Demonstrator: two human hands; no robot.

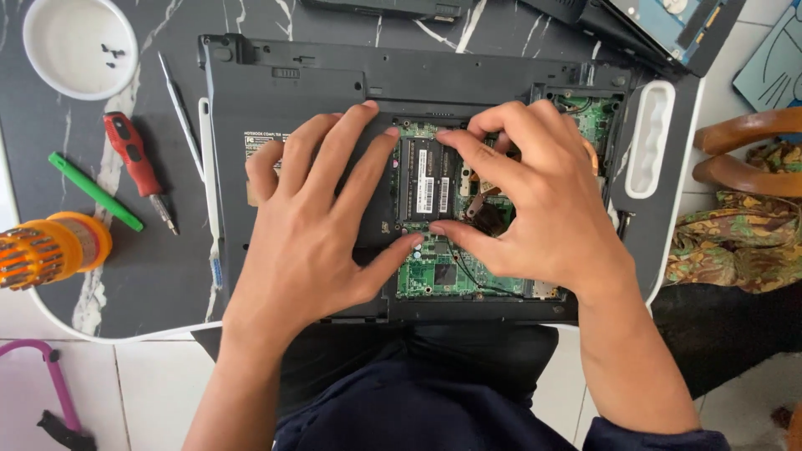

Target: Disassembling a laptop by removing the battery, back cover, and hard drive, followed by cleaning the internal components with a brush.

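Observation:
A dark grey laptop (284, 92) lies upside down on a black marbled table, its bottom cover off and the green circuit board (434, 271) exposed. A memory module (424, 179) sits in its slot in the middle of the opening. My left hand (317, 217) rests flat on the laptop's base, with fingertips at the module's top left corner and thumb tip at its lower edge. My right hand (535, 200) covers the right part of the opening, its index finger and thumb pinching the module's top and bottom edges. A copper heat pipe and fan show under its fingers.
A white bowl (79, 46) with small black screws stands at the far left. A red-handled screwdriver (134, 163), a green tool (92, 190), a thin metal pick (180, 108) and an orange screwdriver handle (50, 248) lie left of the laptop. A white handle-shaped part (652, 138) lies right.

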